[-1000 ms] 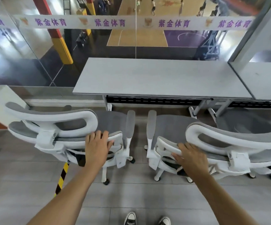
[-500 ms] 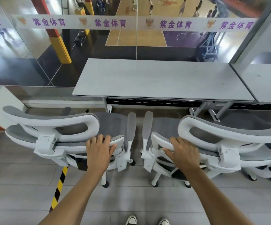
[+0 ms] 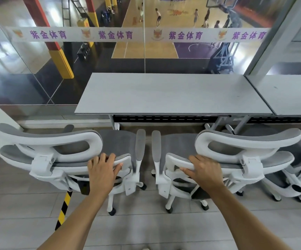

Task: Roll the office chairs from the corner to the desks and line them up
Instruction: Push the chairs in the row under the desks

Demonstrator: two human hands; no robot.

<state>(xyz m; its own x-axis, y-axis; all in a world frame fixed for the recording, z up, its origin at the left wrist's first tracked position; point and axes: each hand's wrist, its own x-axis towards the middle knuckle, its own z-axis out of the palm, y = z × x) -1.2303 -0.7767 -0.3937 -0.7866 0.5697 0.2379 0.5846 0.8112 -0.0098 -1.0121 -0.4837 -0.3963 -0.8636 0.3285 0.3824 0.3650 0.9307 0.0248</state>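
Up front along the glass wall (image 3: 38,73), long grey counter (image 3: 164,94) butted against a second counter (image 3: 293,94) on the right, basketball court (image 3: 146,47) visible below through the panes, with a white banner strip (image 3: 128,35) in purple lettering running across the glass. Just short of the counter edge, two white-and-grey office chairs side by side, backs toward the camera, seats pointing at the counter: left chair (image 3: 52,152) roughly level with the counter's left end, right chair (image 3: 245,147) under its right half, inner armrests close together but not touching. Further right, third chair (image 3: 290,181) sitting near the second counter, partly cut off by the frame edge. Grey tiled floor (image 3: 146,228) underneath everything, yellow-and-black hazard tape (image 3: 63,210) running along it below the left chair. Left hand (image 3: 103,170) resting on the upper back frame of the left chair, fingers draped over the top edge, thumb stretched along the rim, so a loose curled grip on it. Right hand (image 3: 205,172) on the back frame of the right chair, fingers wrapped over the edge and thumb tucked beneath, grip closed around that frame. Casters of both chairs down on the tiles.
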